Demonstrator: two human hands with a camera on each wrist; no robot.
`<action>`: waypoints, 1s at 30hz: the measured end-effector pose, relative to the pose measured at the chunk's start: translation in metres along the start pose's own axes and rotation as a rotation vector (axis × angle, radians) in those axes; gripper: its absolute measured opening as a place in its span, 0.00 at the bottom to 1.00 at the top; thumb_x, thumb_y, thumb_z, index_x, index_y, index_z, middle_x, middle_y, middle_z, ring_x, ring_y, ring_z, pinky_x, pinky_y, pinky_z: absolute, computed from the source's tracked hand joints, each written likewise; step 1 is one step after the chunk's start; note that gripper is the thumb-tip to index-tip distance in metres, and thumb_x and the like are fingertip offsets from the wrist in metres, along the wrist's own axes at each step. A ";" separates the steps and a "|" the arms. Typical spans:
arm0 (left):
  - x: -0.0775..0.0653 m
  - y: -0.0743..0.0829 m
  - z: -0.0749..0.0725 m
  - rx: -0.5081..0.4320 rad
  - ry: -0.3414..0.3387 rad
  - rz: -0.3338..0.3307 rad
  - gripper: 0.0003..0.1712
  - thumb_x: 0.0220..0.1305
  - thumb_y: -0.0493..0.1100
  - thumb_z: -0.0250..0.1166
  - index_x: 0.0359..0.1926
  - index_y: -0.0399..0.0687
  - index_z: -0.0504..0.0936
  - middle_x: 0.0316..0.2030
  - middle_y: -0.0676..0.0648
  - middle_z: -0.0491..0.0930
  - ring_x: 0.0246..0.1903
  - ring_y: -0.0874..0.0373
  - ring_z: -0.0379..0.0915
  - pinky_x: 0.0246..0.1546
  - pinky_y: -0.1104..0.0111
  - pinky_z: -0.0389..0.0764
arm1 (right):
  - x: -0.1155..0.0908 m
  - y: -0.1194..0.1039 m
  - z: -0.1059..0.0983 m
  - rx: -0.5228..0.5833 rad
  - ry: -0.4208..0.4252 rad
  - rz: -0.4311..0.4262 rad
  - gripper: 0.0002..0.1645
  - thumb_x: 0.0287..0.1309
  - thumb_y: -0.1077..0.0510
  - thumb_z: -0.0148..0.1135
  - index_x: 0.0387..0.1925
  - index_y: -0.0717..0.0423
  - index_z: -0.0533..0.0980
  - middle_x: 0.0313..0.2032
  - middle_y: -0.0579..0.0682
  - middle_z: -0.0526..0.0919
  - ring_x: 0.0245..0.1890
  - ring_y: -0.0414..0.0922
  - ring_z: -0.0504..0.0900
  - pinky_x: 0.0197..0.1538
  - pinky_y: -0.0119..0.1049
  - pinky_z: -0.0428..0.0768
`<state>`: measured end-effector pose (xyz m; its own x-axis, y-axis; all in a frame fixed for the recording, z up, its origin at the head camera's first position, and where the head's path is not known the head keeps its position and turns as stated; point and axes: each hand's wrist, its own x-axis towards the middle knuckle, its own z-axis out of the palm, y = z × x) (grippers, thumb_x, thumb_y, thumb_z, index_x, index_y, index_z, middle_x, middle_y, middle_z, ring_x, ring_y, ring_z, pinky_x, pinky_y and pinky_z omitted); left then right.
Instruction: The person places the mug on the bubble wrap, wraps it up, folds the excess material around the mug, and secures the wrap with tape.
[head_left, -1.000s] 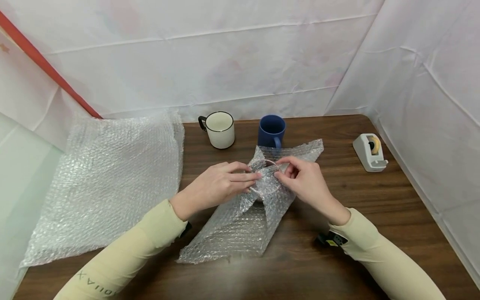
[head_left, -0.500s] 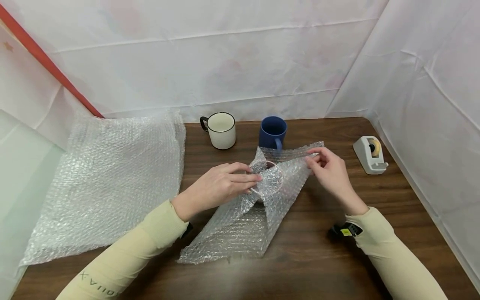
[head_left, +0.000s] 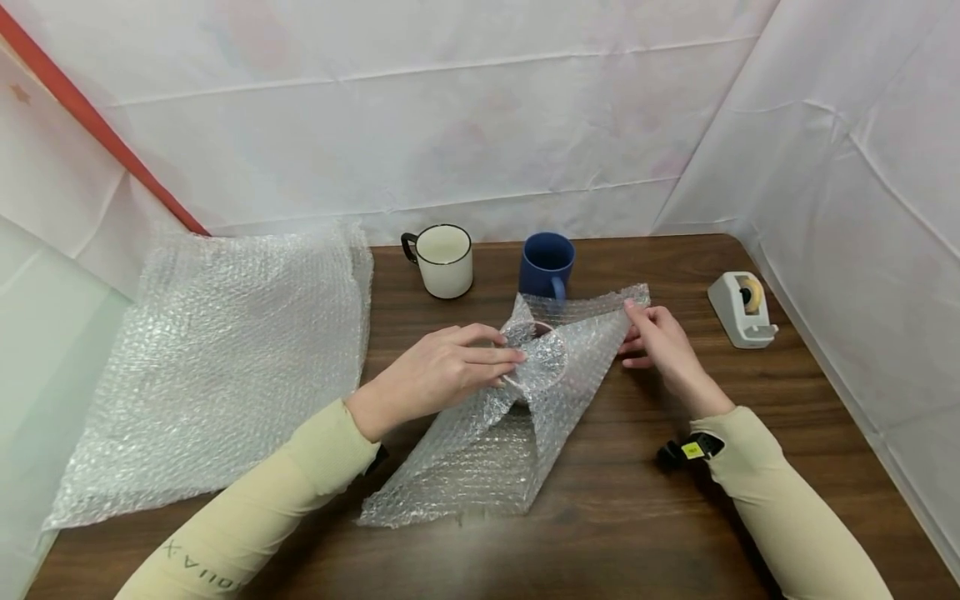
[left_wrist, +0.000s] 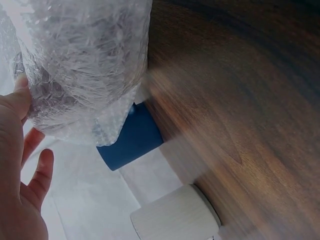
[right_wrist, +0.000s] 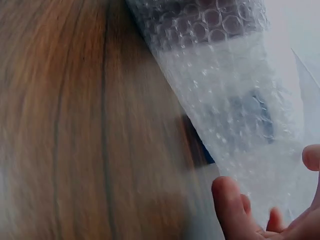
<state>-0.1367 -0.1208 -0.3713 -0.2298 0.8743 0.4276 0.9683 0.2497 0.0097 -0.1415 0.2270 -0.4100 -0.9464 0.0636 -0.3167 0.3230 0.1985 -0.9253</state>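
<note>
A round vessel with a pale pink rim (head_left: pixel 543 330) stands in the head view, mostly covered by a folded sheet of bubble wrap (head_left: pixel 491 467). My left hand (head_left: pixel 450 367) lays its extended fingers over the wrap at the vessel's left rim; in the left wrist view one digit presses the wrap's side and the other fingers hang loose. At the wrap's far right corner, my right hand (head_left: pixel 663 346) has its thumb right at the edge and its fingers spread. The right wrist view shows a wide gap between thumb and fingers beside the wrap.
A blue mug (head_left: pixel 546 258) stands just behind the wrap, with a white black-rimmed mug (head_left: pixel 446 271) to its left. More bubble wrap (head_left: pixel 232 367) covers the table's left side. A white tape dispenser (head_left: pixel 738 308) sits at the right, and white cloth hangs behind.
My right hand has left the vessel's rim, moved right along the wrap flap to its corner, and its fingers have spread. The left hand has stayed in place.
</note>
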 end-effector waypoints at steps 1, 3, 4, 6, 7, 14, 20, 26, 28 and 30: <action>0.000 0.000 0.000 -0.004 0.000 0.000 0.23 0.58 0.36 0.74 0.56 0.49 0.85 0.58 0.57 0.80 0.59 0.55 0.71 0.59 0.66 0.73 | 0.000 0.000 0.001 0.031 -0.026 0.018 0.32 0.69 0.32 0.50 0.48 0.57 0.61 0.39 0.56 0.73 0.30 0.41 0.83 0.33 0.38 0.86; 0.000 0.000 0.000 -0.010 0.001 0.001 0.23 0.58 0.36 0.74 0.56 0.49 0.85 0.58 0.57 0.80 0.59 0.55 0.71 0.59 0.65 0.74 | 0.001 -0.001 0.004 0.105 -0.079 0.054 0.27 0.71 0.37 0.51 0.47 0.56 0.60 0.37 0.52 0.75 0.32 0.41 0.83 0.35 0.38 0.86; 0.000 0.000 0.000 -0.012 0.002 0.001 0.23 0.58 0.36 0.74 0.56 0.49 0.85 0.58 0.57 0.80 0.58 0.55 0.72 0.59 0.65 0.74 | 0.001 -0.002 0.006 0.145 -0.103 0.069 0.24 0.72 0.40 0.51 0.46 0.57 0.61 0.35 0.50 0.76 0.32 0.41 0.83 0.35 0.38 0.85; 0.000 0.000 0.000 -0.014 0.003 0.002 0.23 0.58 0.35 0.74 0.56 0.49 0.85 0.58 0.57 0.80 0.58 0.55 0.72 0.58 0.65 0.75 | 0.001 -0.004 0.008 0.206 -0.126 0.092 0.18 0.73 0.47 0.51 0.46 0.55 0.59 0.36 0.47 0.76 0.33 0.40 0.83 0.36 0.37 0.85; 0.000 0.000 0.000 -0.016 0.001 0.002 0.23 0.58 0.35 0.74 0.56 0.49 0.85 0.58 0.57 0.80 0.58 0.55 0.72 0.58 0.65 0.75 | 0.000 -0.005 0.009 0.231 -0.128 0.095 0.16 0.72 0.50 0.51 0.47 0.54 0.58 0.37 0.47 0.75 0.33 0.39 0.82 0.36 0.37 0.85; 0.001 0.000 -0.001 -0.036 -0.005 0.001 0.23 0.58 0.35 0.73 0.57 0.48 0.85 0.59 0.56 0.79 0.59 0.55 0.71 0.60 0.65 0.73 | -0.006 -0.008 0.008 0.494 -0.237 0.076 0.30 0.67 0.67 0.36 0.67 0.55 0.45 0.47 0.48 0.74 0.38 0.37 0.80 0.41 0.37 0.81; 0.002 -0.001 -0.002 -0.044 -0.009 0.005 0.24 0.58 0.35 0.74 0.57 0.47 0.85 0.59 0.56 0.79 0.59 0.55 0.71 0.59 0.64 0.74 | -0.010 -0.004 0.002 0.701 -0.400 0.020 0.45 0.59 0.76 0.28 0.78 0.58 0.35 0.58 0.52 0.78 0.54 0.43 0.79 0.52 0.39 0.79; 0.002 -0.001 -0.002 -0.040 -0.013 0.008 0.23 0.59 0.34 0.73 0.56 0.46 0.85 0.58 0.55 0.80 0.60 0.54 0.71 0.61 0.65 0.72 | -0.018 -0.007 -0.002 0.762 -0.561 -0.084 0.47 0.60 0.79 0.27 0.79 0.56 0.36 0.68 0.59 0.70 0.67 0.52 0.70 0.60 0.41 0.76; 0.003 -0.002 -0.002 -0.045 -0.011 0.009 0.23 0.59 0.34 0.73 0.56 0.46 0.85 0.58 0.55 0.80 0.59 0.54 0.71 0.61 0.66 0.72 | -0.020 -0.009 -0.002 0.769 -0.614 -0.118 0.46 0.61 0.79 0.27 0.79 0.56 0.37 0.69 0.61 0.67 0.68 0.54 0.68 0.62 0.44 0.74; 0.003 -0.002 -0.002 -0.049 -0.010 0.010 0.23 0.59 0.34 0.73 0.56 0.46 0.84 0.58 0.55 0.80 0.59 0.54 0.71 0.61 0.66 0.72 | -0.022 -0.011 -0.002 0.766 -0.652 -0.153 0.44 0.62 0.79 0.26 0.79 0.57 0.38 0.69 0.63 0.66 0.69 0.55 0.67 0.63 0.45 0.73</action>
<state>-0.1391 -0.1198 -0.3683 -0.2206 0.8808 0.4190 0.9742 0.2203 0.0499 -0.1245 0.2258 -0.3923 -0.8649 -0.5013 -0.0241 0.3314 -0.5344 -0.7776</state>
